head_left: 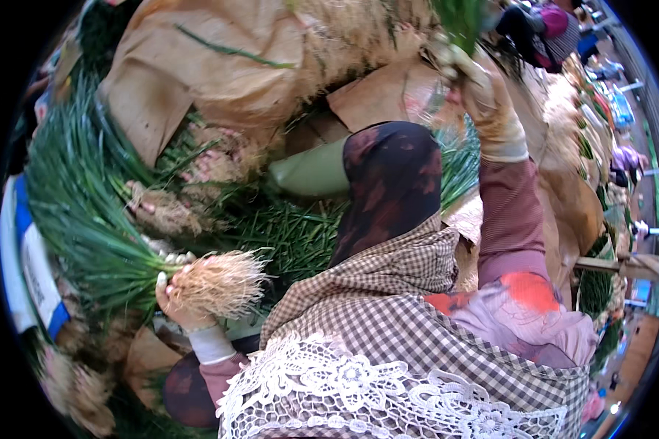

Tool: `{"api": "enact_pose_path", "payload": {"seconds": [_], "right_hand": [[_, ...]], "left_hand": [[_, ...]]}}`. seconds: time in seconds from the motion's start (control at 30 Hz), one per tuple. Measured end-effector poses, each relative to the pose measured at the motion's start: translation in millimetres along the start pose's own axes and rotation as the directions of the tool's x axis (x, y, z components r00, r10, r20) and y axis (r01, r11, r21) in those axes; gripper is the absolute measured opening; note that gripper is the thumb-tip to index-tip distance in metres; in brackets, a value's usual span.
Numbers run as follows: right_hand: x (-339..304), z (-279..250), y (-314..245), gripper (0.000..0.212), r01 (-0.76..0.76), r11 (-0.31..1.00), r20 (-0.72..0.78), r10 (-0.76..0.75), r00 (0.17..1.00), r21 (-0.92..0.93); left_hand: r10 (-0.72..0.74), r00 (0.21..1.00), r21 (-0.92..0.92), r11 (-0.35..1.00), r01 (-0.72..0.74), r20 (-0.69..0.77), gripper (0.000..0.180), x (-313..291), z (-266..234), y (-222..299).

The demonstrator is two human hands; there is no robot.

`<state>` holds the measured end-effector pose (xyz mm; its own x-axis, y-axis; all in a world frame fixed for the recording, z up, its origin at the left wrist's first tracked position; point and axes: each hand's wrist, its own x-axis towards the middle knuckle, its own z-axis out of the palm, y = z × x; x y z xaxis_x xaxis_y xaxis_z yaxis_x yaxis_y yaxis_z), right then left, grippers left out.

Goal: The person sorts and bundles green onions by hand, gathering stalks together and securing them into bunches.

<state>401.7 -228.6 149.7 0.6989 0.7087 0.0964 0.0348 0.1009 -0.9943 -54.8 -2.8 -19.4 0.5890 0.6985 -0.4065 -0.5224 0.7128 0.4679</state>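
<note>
My left hand, with a white cuff at the wrist, is closed round a bunch of spring onions. Their pale, stringy roots point right toward my lap, and the long green leaves fan out to the left. Stretched out at the upper right, my gloved right hand grips some spring onions. Those leaves rise to the top edge, slightly blurred, and the palm side of that hand is hidden. More spring onions with pinkish bulbs lie beyond my left hand.
Brown paper sheets cover a heap of rooted bundles ahead. Loose green leaves litter the ground by my green boot and bent knee. Another person sits at the far right. A wooden pole juts in at the right.
</note>
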Motion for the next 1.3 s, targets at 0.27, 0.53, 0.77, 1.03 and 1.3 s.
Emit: {"api": "enact_pose_path", "payload": {"seconds": [0.27, 0.53, 0.77, 1.03, 1.3], "right_hand": [[-98, -189, 171, 0.022, -0.171, 0.94, -0.595, 0.32, 0.738, 0.294], [15, -121, 170, 0.026, -0.017, 0.566, -0.009, 0.016, 1.0, -0.824], [31, 183, 74, 0.031, 0.185, 0.975, 0.72, -0.042, 0.692, -0.121], [-46, 346, 131, 0.023, -0.665, 0.735, 0.646, 0.572, 0.506, -0.131], [60, 69, 82, 0.033, 0.351, 0.846, 0.065, -0.356, 0.932, -0.403]], "left_hand": [[-0.026, 0.998, 0.054, 0.998, 0.022, 0.062, 0.037, 0, 29, -5], [0.092, 0.992, -0.164, 0.984, -0.076, 0.091, 0.034, 10, 1, -16], [0.196, 0.953, -0.094, 0.97, -0.223, -0.231, 0.015, 1, 27, -27], [0.215, 0.96, -0.011, 0.975, -0.221, -0.181, 0.017, -7, 27, -24], [0.21, 0.97, -0.178, 0.966, -0.187, 0.121, 0.042, -7, 27, -21]]}}
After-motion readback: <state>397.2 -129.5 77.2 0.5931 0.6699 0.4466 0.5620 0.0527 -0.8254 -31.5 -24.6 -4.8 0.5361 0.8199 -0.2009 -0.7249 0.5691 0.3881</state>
